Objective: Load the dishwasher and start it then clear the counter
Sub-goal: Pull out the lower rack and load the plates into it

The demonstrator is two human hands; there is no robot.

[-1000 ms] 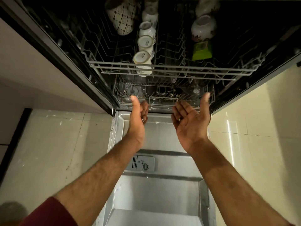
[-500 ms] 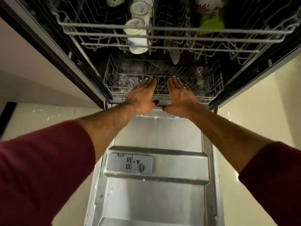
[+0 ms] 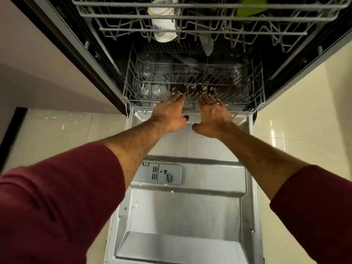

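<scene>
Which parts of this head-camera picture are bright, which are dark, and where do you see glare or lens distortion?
Head view: the open door is brightly lit and shiny; the dishwasher's interior behind the lower rack is dark, hiding detail; glare streaks mark the floor tiles on the right; the wide-angle lens splays the cabinet edges outward and enlarges the near sleeves; the left hand and right hand look fairly sharp.

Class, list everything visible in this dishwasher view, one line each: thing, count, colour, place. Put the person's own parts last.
Upper rack: one, grey wire, top, pulled out.
Cup: one, white with blue pattern, in upper rack.
Green item: one, upper rack, right; kind unclear.
Lower rack: one, grey wire, inside the tub.
Door: one, steel, lowered open.
Detergent dispenser: one, grey, on door.
Floor: cream tiles, both sides.
Sleeves: two, maroon.
Left hand, right hand: flat, fingers straight, on lower rack's front edge.
</scene>
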